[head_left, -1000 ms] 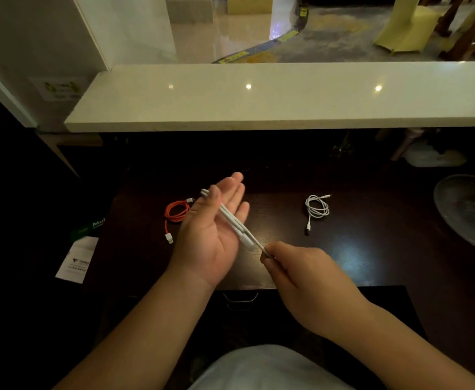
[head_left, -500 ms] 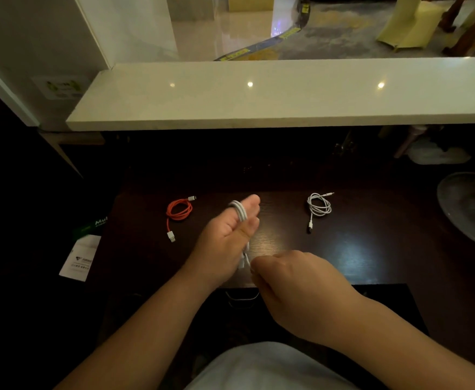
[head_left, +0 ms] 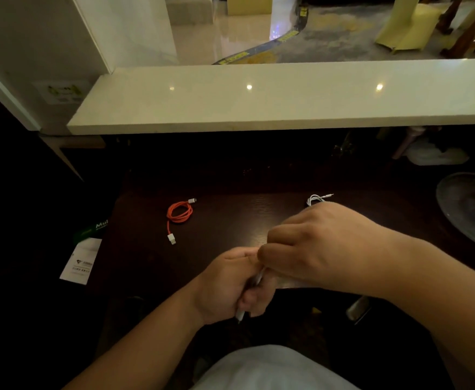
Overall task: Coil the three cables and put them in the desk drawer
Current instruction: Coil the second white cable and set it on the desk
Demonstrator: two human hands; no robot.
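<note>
Glossy dark wood desk; polished stone ledge.

Dim room — pale stone counter above dark wooden desk; glossy floor beyond.

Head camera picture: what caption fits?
Both hands coil a white cable; orange cable waits on desk.

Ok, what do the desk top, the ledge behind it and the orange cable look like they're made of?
Desk top: dark wood or wood veneer, with a faint grain and a soft sheen. Ledge: pale polished stone, or something like it; it reflects ceiling lights as sharp spots. Orange cable: smooth rubbery plastic jacket, matte, with white plastic plugs, though it's small in view.
</note>
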